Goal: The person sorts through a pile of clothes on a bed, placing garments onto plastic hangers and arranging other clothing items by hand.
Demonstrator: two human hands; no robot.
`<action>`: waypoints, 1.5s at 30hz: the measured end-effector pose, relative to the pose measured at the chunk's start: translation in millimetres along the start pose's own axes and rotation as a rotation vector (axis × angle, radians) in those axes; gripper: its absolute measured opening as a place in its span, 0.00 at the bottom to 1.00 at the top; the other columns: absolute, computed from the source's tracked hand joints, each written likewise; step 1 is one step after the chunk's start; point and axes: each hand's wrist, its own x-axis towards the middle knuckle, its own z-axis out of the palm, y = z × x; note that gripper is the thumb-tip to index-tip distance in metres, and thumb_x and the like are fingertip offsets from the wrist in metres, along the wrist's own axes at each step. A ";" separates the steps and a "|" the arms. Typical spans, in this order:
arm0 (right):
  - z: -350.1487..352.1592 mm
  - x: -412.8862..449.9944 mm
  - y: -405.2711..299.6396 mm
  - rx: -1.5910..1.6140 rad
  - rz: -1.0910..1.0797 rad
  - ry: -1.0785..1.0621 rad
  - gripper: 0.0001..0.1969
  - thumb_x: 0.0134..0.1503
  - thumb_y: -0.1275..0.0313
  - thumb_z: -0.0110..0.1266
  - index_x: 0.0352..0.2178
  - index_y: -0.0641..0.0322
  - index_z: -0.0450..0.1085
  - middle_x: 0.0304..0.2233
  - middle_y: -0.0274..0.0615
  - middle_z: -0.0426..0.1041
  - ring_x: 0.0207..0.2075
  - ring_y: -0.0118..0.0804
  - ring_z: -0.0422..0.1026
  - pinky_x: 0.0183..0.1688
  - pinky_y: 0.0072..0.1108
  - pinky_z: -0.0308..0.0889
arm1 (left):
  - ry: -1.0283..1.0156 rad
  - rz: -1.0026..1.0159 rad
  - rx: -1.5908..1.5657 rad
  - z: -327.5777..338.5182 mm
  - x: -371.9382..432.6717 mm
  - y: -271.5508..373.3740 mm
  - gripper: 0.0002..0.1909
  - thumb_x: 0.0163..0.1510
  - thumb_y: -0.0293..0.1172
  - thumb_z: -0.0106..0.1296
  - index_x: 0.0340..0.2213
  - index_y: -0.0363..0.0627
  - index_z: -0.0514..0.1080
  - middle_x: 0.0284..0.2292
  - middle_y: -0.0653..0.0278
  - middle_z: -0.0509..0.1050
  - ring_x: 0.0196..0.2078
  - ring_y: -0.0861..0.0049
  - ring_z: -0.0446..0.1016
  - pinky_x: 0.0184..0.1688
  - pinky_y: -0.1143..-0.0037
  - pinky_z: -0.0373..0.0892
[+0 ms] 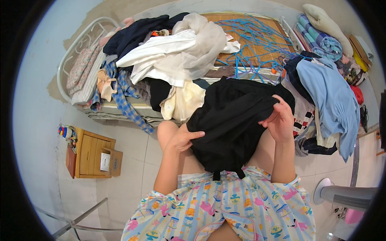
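A black garment (229, 120) lies spread across my lap, its far end reaching onto the bed's edge. Two short black straps or ties hang from its near end over my patterned clothes (208, 198). My left hand (185, 138) grips its left edge, thumb on top and fingers underneath. On the right side, my right hand (279, 117) pinches the cloth between thumb and fingers. Just beyond the garment, a cream garment (182, 101) hangs over the bed's edge. To its left is a blue plaid shirt (125, 104) with a sleeve drooping towards the floor.
White and sheer clothes (181, 51) are heaped on the bed, beside a tangle of blue hangers (250, 39) on a bamboo mat (208, 18). A light blue garment (328, 90) tops a pile at right. A wooden cabinet (90, 153) stands left, a grey tower-shaped appliance (346, 195) lower right.
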 end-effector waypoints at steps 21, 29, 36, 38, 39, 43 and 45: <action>-8.0 4.9 108.2 -0.749 -0.014 0.502 0.07 0.50 0.73 0.51 0.25 0.69 0.65 0.16 0.35 0.64 0.20 0.21 0.61 0.24 0.16 0.58 | 0.524 0.078 0.259 -0.8 -4.6 7.2 0.31 0.54 0.43 0.45 0.51 0.33 0.54 0.33 0.60 0.72 0.25 0.79 0.70 0.25 0.83 0.68; 38.1 -10.4 82.5 -0.462 -0.039 0.265 0.03 0.53 0.76 0.48 0.27 0.66 0.64 0.24 0.28 0.65 0.25 0.17 0.61 0.29 0.12 0.59 | 0.650 0.288 1.127 48.1 8.4 -64.1 0.34 0.39 0.35 0.56 0.46 0.36 0.56 0.38 0.50 0.64 0.35 0.57 0.70 0.34 0.67 0.67; 10.4 -16.8 8.2 -0.212 0.132 0.399 0.14 0.54 0.69 0.50 0.39 0.67 0.67 0.36 0.36 0.72 0.35 0.23 0.69 0.39 0.14 0.63 | 0.496 0.093 0.307 -22.1 16.4 -43.7 0.08 0.54 0.31 0.43 0.31 0.42 0.70 0.37 0.65 0.70 0.34 0.76 0.69 0.36 0.77 0.66; 0.7 -16.6 5.0 0.003 0.143 0.399 0.16 0.53 0.67 0.51 0.40 0.68 0.67 0.37 0.36 0.72 0.36 0.23 0.69 0.39 0.14 0.63 | 0.507 0.066 0.215 -5.7 16.6 -25.1 0.10 0.54 0.34 0.42 0.33 0.44 0.69 0.37 0.66 0.70 0.35 0.77 0.69 0.36 0.77 0.66; 4.2 -17.2 5.0 0.072 0.139 0.403 0.17 0.53 0.66 0.51 0.41 0.68 0.66 0.38 0.38 0.71 0.36 0.26 0.69 0.40 0.16 0.64 | 0.537 0.046 0.121 -0.4 14.3 -18.4 0.12 0.55 0.37 0.42 0.36 0.45 0.69 0.37 0.66 0.70 0.36 0.77 0.69 0.36 0.77 0.65; 19.7 -20.5 9.3 0.354 0.119 0.425 0.24 0.51 0.59 0.51 0.43 0.69 0.65 0.41 0.44 0.71 0.37 0.36 0.71 0.43 0.22 0.65 | 0.197 -0.301 -0.355 -5.5 20.6 -52.1 0.19 0.55 0.41 0.42 0.44 0.44 0.66 0.41 0.64 0.71 0.42 0.73 0.70 0.41 0.70 0.66; 28.0 -19.6 8.2 0.483 0.131 0.295 0.24 0.51 0.59 0.50 0.43 0.69 0.65 0.41 0.46 0.71 0.38 0.38 0.71 0.43 0.24 0.65 | -0.110 -0.364 -0.743 1.7 15.4 -67.6 0.20 0.55 0.40 0.41 0.46 0.42 0.65 0.44 0.61 0.69 0.44 0.72 0.70 0.42 0.69 0.68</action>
